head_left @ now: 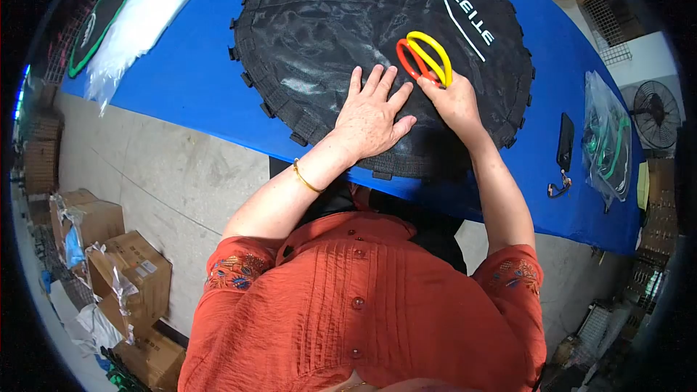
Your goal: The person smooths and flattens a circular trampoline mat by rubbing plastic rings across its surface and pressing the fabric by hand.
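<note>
A round black mesh sheet [312, 36] with small tabs around its edge and white lettering lies on the blue table [196, 65]. My left hand [372, 116] rests flat on the sheet near its front edge, fingers spread, holding nothing. Just to its right, my right hand [454, 101] is closed around scissors with one yellow and one red handle loop [433, 51]. The loops point away from me. The blades are hidden under the hand.
Clear plastic [145, 18] covers the table's left end, beside a green-edged black piece [102, 25]. At the right lie a black pouch [565, 141] and a bagged green-corded item [608, 138]. Cardboard boxes [138, 268] stand on the floor; a fan [653, 112] is at far right.
</note>
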Demonstrator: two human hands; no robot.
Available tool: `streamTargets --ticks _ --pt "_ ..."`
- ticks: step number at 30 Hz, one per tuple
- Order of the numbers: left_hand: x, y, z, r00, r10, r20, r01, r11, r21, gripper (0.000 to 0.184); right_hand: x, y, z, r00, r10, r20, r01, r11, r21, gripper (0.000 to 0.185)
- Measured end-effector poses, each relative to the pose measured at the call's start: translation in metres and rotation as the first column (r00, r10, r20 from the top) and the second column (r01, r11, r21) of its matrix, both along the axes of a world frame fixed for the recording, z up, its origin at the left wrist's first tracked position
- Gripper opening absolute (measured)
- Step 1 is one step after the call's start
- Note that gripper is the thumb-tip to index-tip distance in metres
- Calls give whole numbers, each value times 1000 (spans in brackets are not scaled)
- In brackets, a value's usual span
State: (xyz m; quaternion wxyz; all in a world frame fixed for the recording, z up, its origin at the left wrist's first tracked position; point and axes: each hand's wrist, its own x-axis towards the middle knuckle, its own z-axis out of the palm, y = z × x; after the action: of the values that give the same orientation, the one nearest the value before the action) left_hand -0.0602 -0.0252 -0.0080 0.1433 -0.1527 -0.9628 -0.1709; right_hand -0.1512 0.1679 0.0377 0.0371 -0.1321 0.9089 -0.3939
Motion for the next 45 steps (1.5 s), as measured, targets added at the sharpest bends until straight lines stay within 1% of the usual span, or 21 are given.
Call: streamTargets --ticks 3,4,7,10,13,16,19,22,25,28,34,37,38,41,44,45 --pt "0 1 1 1000 -4 4 4 1000 14 67 -2 1 -7 999 -28 -25 29 998 54 37" --pt "0 1 1 1000 -3 3 3 1000 14 67 -1 1 -6 999 -31 -17 31 998 45 38" --pt "1 1 1 1000 7 -3 -7 1000 21 67 5 0 -2 999 36 13 -36 999 -35 38" --pt "0 1 1 1000 2 -6 -2 999 37 66 5 -1 -2 1000 31 -3 -30 998 55 39" --pt "0 2 -1 1000 -4 -16 5 998 59 65 2 -3 -4 999 -26 -21 27 997 73 39" --pt "1 0 1 1000 3 -3 -2 997 82 64 2 -2 -5 999 28 -37 -29 999 -38 38" --pt "1 0 4 1000 4 -1 -3 995 102 64 0 -1 -4 998 55 38 -55 998 6 38" --pt "0 1 3 1000 -5 -17 7 993 117 63 -3 -2 -8 998 50 23 -50 999 12 39" --pt "0 1 1 999 4 -37 0 995 98 62 -1 -5 0 992 115 57 -114 993 -13 40" --pt "0 0 0 999 6 -49 -1 996 89 62 -4 -7 -6 991 115 61 -114 993 -17 39" --pt "0 -1 2 999 3 -36 -1 997 74 62 -22 -31 -4 994 92 -53 -84 987 140 38" --pt "0 -1 3 999 7 -32 -6 999 47 63 -37 -35 -12 994 100 -49 -94 990 102 40" --pt "0 -2 2 999 6 -32 -5 999 44 63 -44 -36 -15 993 117 -13 -115 988 104 41" --pt "0 -1 2 1000 6 -27 -5 999 42 66 -51 -33 -17 991 133 6 -133 985 107 40" --pt "0 -1 1 1000 13 -8 -13 998 54 71 -52 -38 -20 994 65 -85 -59 996 74 41" --pt "0 -1 1 1000 21 -3 -21 998 60 73 -53 -40 -21 994 82 -68 -77 994 72 41"
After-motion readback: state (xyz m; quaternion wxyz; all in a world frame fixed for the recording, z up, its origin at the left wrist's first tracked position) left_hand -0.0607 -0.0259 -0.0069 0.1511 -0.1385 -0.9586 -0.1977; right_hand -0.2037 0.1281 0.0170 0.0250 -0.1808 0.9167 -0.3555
